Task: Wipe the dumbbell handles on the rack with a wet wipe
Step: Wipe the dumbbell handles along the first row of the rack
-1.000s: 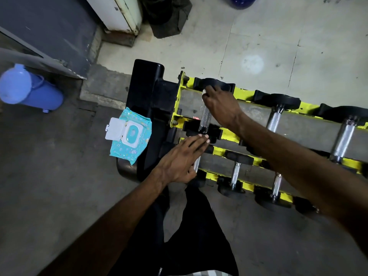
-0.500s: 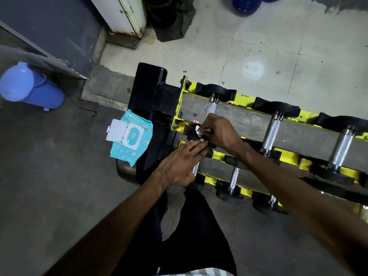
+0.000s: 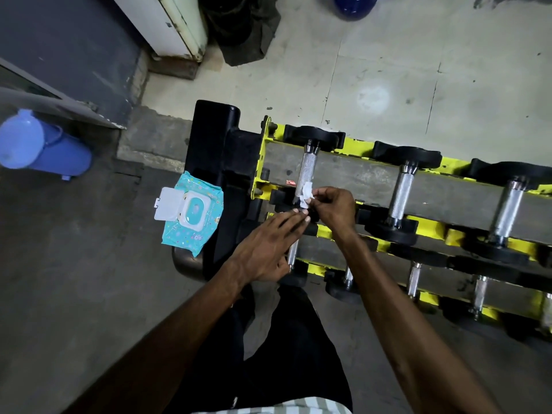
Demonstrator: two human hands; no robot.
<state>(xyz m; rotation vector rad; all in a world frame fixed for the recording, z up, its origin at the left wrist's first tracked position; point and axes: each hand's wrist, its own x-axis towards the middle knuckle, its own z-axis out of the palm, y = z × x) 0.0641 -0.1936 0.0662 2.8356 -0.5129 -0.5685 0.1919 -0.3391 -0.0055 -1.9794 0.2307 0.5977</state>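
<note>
A yellow rack (image 3: 355, 143) holds several black dumbbells with knurled metal handles in two tiers. My right hand (image 3: 334, 209) pinches a small white wet wipe (image 3: 307, 195) against the near end of the leftmost upper handle (image 3: 307, 168). My left hand (image 3: 265, 249) lies with straight fingers on the black weight just below that handle, over the leftmost lower dumbbell handle (image 3: 292, 253). A teal wet wipe pack (image 3: 192, 216) with its white lid flipped open rests on the floor left of the rack.
A black bench end (image 3: 215, 150) stands between the wipe pack and the rack. A blue bin (image 3: 38, 144) lies at the far left, a white cabinet (image 3: 167, 22) and dark bag (image 3: 239, 28) at the top. My dark trouser legs (image 3: 283, 354) are below.
My right hand has slid with the wipe from the far end of the leftmost upper handle down to its near end. My left hand has stayed in place.
</note>
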